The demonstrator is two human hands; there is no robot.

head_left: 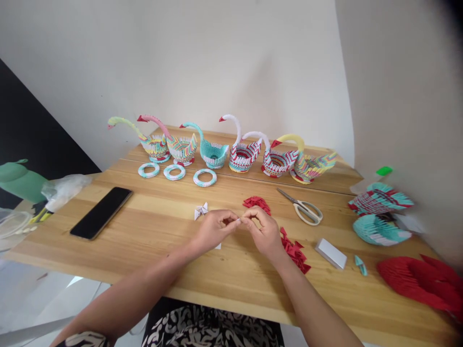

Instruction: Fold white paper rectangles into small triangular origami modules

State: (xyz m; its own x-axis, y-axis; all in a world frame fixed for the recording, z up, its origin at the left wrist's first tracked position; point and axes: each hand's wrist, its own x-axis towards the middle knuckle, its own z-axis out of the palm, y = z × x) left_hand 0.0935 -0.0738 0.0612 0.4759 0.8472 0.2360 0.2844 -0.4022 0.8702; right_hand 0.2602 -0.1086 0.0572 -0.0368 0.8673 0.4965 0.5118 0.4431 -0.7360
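Note:
My left hand (214, 228) and my right hand (263, 232) meet above the middle of the wooden table, thumbs and forefingers pinched. A tiny bit of white folded paper (239, 220) shows between the fingertips; most of it is hidden. Just beyond my left hand lie a few white folded paper pieces (201, 211), and another white paper corner (218, 246) peeks out beneath it. Behind my right hand sits a low, round cluster of red paper pieces (257, 203). Loose red folded pieces (294, 251) are heaped beside my right wrist.
Several paper swans (214, 153) line the table's back, with three paper rings (205, 178) before them. A phone (102, 213) lies left. Scissors (306, 211), a grey-white box (331, 253), teal paper bodies (379, 230) and a red paper form (415, 279) occupy the right.

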